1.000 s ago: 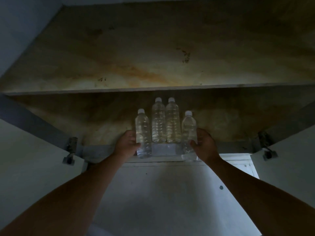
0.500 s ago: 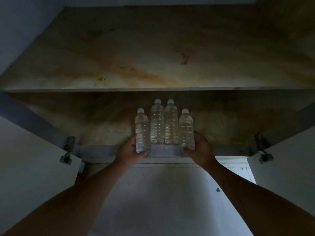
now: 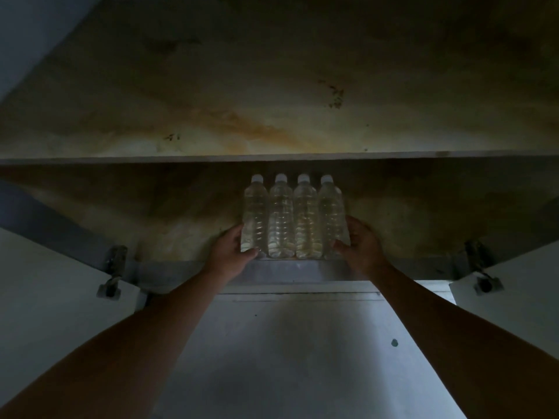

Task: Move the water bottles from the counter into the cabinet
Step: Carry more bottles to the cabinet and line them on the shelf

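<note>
Up inside the open cabinet [image 3: 90, 207], four water bottles [image 3: 293, 219] stand upright in one tight row on the lower shelf [image 3: 302, 272], close to its front edge and about midway between its two ends. Their sides touch one another, and their white caps sit just under the upper shelf [image 3: 272, 157].

The left hand [image 3: 231, 252] wraps the base of the leftmost bottle [image 3: 254, 219], thumb across its front, fingers hidden behind. The right hand [image 3: 360, 246] grips the base of the rightmost bottle [image 3: 331, 219] the same way, thumb in front. The two middle bottles are pressed between the outer pair with no hand on them.

Both cabinet doors hang open, the left door [image 3: 45, 297] and right door [image 3: 520, 297] swung out to either side, hinges [image 3: 113, 267] showing at the shelf's front corners. Light is dim throughout.
</note>
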